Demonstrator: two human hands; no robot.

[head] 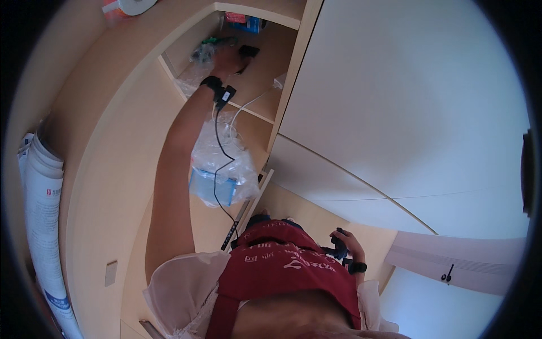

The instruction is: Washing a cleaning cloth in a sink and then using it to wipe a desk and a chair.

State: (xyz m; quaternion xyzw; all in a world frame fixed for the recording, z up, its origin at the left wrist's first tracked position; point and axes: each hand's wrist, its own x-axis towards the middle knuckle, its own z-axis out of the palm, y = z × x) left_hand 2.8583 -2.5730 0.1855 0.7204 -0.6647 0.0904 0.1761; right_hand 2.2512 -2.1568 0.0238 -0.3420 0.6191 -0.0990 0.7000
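Note:
My left hand (226,59) reaches into a wooden cubby shelf (271,63), blurred, beside a small black object (249,51); whether it grips anything is unclear. Left of the hand lie a clear plastic bag (192,78) and a green item (214,40). A black device with a cable (225,97) is strapped at that wrist. Down by my red apron (279,262), my right hand (348,240) has its fingers closed on a dark object (338,243). Below the cubby, a clear plastic bag (224,148) holding a blue packet (214,188) rests on a wooden surface.
A blue box (250,24) and a red packet (235,17) sit at the cubby's back. A white cable (245,104) runs over the shelf edge. Large pale panels (402,106) stand at right. Rolled printed paper (44,212) is at far left, a white roll (137,6) at top left.

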